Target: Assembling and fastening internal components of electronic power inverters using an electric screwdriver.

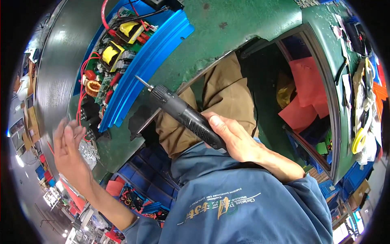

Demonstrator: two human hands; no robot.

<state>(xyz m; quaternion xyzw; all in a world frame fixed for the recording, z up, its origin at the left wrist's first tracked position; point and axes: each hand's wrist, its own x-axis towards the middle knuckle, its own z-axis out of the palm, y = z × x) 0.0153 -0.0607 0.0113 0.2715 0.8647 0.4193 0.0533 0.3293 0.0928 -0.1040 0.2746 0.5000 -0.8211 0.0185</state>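
A black electric screwdriver (191,120) lies in my right hand (233,136), whose fingers are wrapped round its rear half. Its slim metal bit (143,82) points up and left, over the edge of a blue metal heatsink housing (153,61). Inside that housing sits a green circuit board (118,67) with yellow-wrapped transformers (110,55), a copper-wound ring coil (93,87) and red wires (82,97). My left hand (72,156) is raised at the left, its fingers stretched upward and nothing visible in them. Beside it is a clear plastic bag of small metal parts (88,152).
The green bench (227,24) has a worn, chipped front edge close to my legs. Below it at the right, a metal-framed opening (331,101) holds red sheets (306,89). Yellow tape rolls (359,140) lie at the far right. Blue bins (148,173) stand below at the left.
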